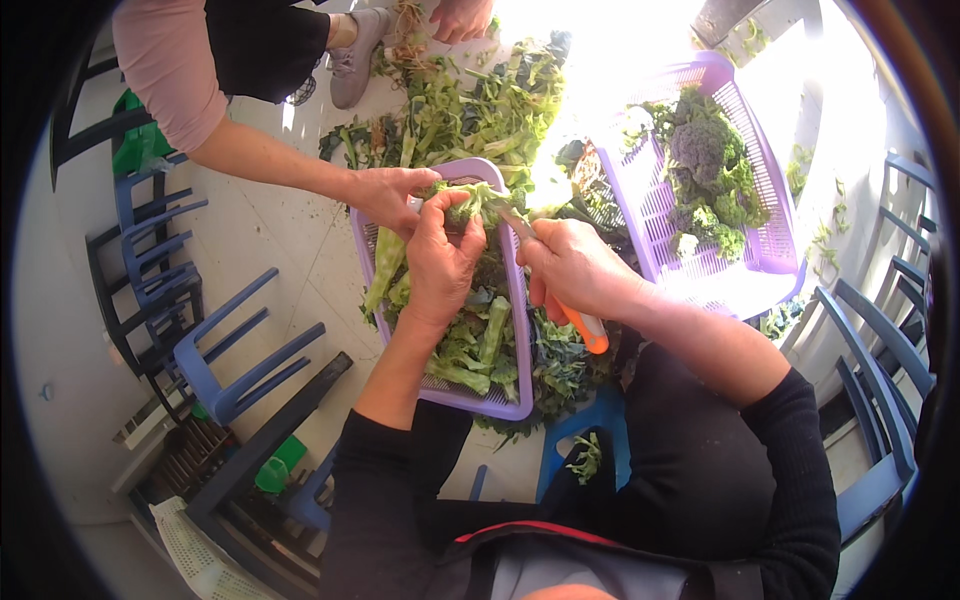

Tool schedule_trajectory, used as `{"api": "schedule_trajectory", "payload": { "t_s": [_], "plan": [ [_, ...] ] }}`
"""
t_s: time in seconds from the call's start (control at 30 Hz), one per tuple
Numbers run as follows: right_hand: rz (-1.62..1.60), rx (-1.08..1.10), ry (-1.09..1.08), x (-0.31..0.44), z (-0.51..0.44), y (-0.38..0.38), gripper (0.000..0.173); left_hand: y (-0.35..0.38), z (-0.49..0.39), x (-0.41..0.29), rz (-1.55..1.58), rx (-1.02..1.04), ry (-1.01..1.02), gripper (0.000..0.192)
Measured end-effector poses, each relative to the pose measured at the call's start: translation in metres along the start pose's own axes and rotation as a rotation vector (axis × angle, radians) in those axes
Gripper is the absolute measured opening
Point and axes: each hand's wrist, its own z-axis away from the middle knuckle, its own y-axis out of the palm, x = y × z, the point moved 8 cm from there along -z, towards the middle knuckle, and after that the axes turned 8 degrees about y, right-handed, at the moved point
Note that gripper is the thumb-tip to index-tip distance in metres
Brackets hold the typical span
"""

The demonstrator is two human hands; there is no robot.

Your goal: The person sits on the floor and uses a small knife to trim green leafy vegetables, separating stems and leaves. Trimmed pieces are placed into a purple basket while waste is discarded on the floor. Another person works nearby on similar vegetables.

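My left hand (442, 255) grips a piece of broccoli (480, 201) by its pale green stem, above the near purple plastic basket (525, 337). In my right hand (574, 262) is a knife (585, 326) with an orange and grey handle, its blade against the right side of the broccoli. Thick broccoli stalks (491, 341) and leaves lie in the basket under my hands. Another person's hand (386, 196) reaches in from the left, just beside my left hand; a small white thing shows at its fingers, partly hidden.
A second purple basket (772, 172) with broccoli heads (701, 150) stands at the right in bright sunlight. Trimmed leaves (480, 120) cover the floor beyond the near basket. The other person's shoe (352, 64) is at the top. Blue plastic stools (217, 367) are at the left, blue chairs (870, 367) at the right.
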Motion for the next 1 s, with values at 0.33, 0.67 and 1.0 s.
{"api": "schedule_trajectory", "payload": {
  "t_s": [0.33, 0.67, 1.0],
  "plan": [
    [-0.027, 0.050, 0.045, 0.000, -0.001, -0.006, 0.025, 0.000, -0.002, -0.001, 0.001, 0.026, 0.001, 0.029],
    [-0.169, 0.174, 0.135, -0.013, -0.002, -0.007, 0.025, 0.002, -0.003, -0.002, 0.001, 0.083, -0.052, 0.028],
    [-0.082, 0.100, 0.113, -0.003, 0.005, -0.007, 0.028, 0.001, -0.005, 0.003, -0.052, 0.106, 0.004, 0.029]
  ]
}}
